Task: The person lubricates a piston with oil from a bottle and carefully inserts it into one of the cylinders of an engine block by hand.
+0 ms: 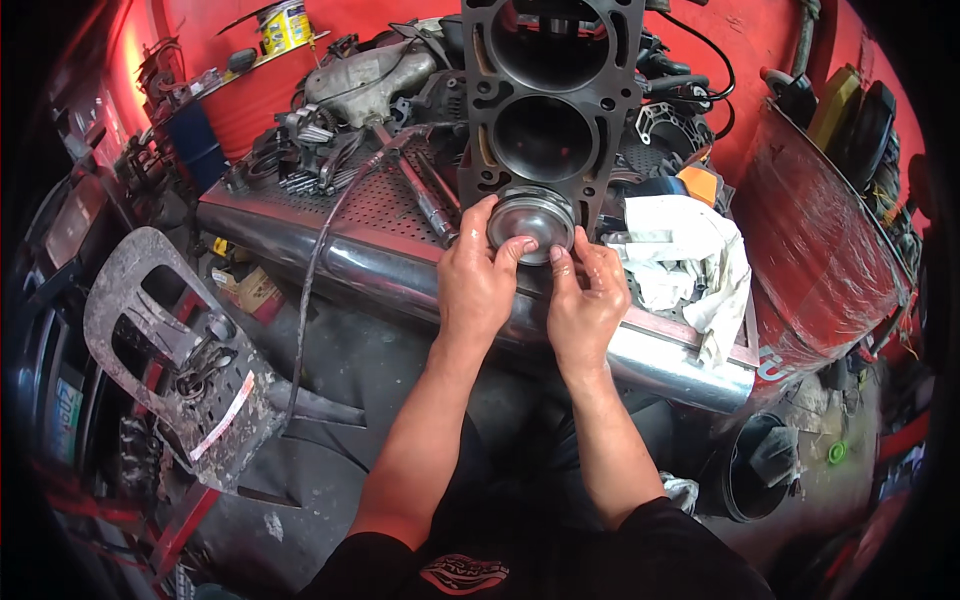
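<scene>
1. I have both hands in view, meeting at one round metal piston point(533, 215).
2. The left hand point(475, 270) is clamped on it: fingers curl along its left side, thumb lies on its face.
3. The right hand point(590, 295) grips from the other side, thumb on the face's lower part, index finger at the right edge. I see the thumbs near each other, tips apart.
4. The piston sits at the lowest hole of the engine block point(545, 93), its face toward me; I cannot tell how deep it is in. Two more holes line up above.
5. The block stands at the bench point(380, 283), with a metal bar tool point(425, 200) to its left and a crumpled white cloth point(690, 235) to its right.
6. Farther out, I make out a grey chair point(160, 318) on the left, a red drum point(810, 230) and a black bucket point(728, 478) on the right.
</scene>
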A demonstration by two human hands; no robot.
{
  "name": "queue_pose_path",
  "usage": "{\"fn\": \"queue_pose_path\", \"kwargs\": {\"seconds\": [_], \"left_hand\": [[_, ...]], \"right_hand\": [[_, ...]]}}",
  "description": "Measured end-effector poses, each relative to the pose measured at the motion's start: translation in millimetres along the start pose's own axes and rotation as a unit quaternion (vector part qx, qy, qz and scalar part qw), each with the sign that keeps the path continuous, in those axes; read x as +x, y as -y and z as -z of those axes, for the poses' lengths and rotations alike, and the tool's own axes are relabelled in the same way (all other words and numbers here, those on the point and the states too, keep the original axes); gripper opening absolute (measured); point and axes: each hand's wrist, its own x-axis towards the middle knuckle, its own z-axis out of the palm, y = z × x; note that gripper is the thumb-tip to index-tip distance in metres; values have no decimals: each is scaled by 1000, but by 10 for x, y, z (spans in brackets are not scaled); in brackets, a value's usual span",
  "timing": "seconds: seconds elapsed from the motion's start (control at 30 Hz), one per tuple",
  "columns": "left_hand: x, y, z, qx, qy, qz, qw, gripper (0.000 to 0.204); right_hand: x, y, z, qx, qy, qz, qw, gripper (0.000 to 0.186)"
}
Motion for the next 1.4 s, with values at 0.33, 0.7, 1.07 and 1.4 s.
{"fn": "queue_pose_path", "kwargs": {"seconds": [0.33, 0.7, 1.07, 1.4], "left_hand": [[32, 184, -35, -82, -30, 7, 996, 46], [972, 486, 1093, 265, -150, -107, 946, 44], [2426, 1625, 738, 208, 203, 236, 927, 27], [2686, 1463, 1512, -1, 127, 509, 851, 11]], "right_hand": [[-25, 9, -69, -18, -3, 5, 1000, 28], [-87, 25, -144, -99, -26, 114, 988, 57], [-266, 55, -43, -84, 70, 151, 982, 76], [368, 1242, 353, 188, 23, -475, 859, 23]]}}
